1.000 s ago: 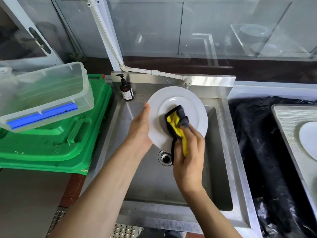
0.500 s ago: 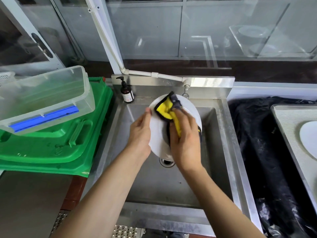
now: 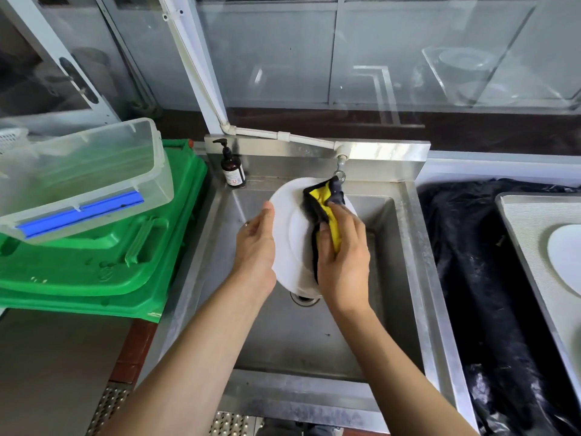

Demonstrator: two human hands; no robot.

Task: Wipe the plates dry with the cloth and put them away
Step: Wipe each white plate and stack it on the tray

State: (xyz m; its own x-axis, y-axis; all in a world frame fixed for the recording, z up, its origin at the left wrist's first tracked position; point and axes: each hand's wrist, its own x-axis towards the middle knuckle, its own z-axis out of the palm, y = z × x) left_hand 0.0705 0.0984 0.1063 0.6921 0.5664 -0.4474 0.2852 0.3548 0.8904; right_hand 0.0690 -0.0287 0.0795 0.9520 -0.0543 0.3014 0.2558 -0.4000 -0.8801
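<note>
over steel sink [image 3: 405,278], round white plate [image 3: 290,234].

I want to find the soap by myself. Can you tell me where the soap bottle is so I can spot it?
Look at the steel sink in the middle. Go to its back left corner, next to the green bins. There stands the soap bottle: small, dark brown, with a black pump on top and a white label, the only bottle here.

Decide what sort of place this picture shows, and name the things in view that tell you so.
Probably a dishwashing area in a working kitchen: a deep steel sink, a pump soap bottle on its ledge, and stacked green plastic crates beside it.
</note>
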